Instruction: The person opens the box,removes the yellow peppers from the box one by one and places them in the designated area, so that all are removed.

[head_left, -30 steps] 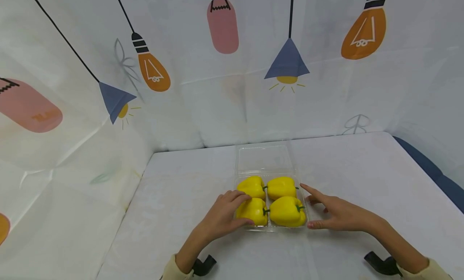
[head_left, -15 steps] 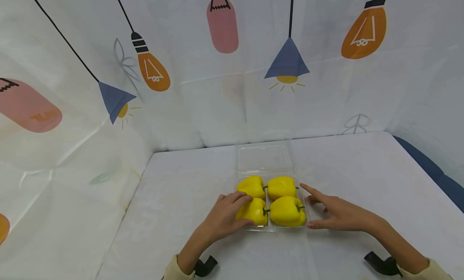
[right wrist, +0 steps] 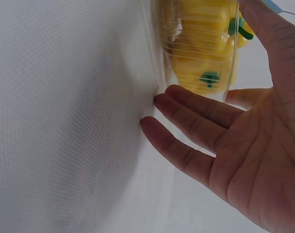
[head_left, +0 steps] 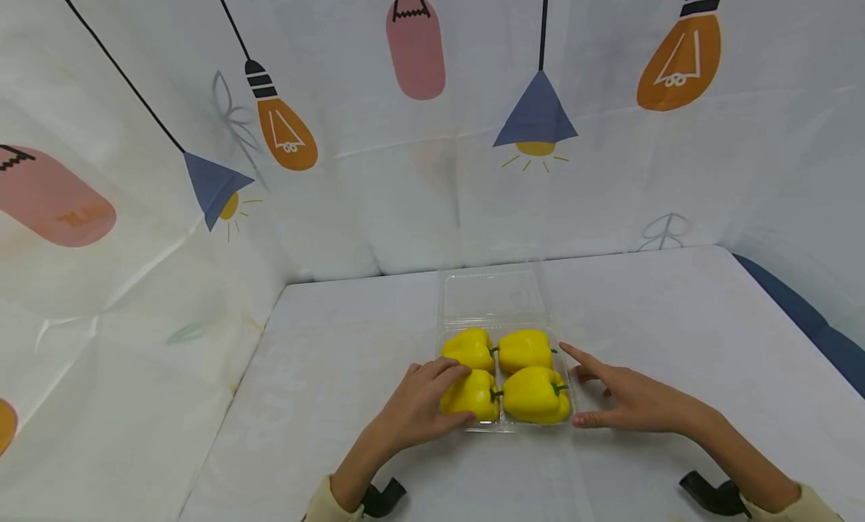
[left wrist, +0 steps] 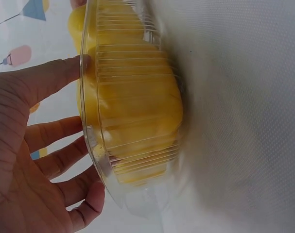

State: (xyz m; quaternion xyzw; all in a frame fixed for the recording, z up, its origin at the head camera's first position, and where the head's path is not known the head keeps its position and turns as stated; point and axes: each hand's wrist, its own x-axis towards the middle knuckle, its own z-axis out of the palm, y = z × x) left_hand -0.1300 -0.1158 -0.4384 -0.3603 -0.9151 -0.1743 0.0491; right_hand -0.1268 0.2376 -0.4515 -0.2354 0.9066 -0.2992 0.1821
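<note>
**Thin box, loose hands**

At lower centre of the frame lies a hinged, clear plastic box (head_left: 493, 298), with four glossy yellow bell peppers (head_left: 537, 394). The left hand (head_left: 420, 403) meets it with relaxed fingers; the right hand (head_left: 625, 396) spreads beside it, gripping nothing. It probably flexes and slides; cradle both sides low.

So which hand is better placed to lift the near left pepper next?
Likely the left: the left hand is beside the near left pepper, overlapping it in the head view; the right hand is at the opposite side of the container.
</note>
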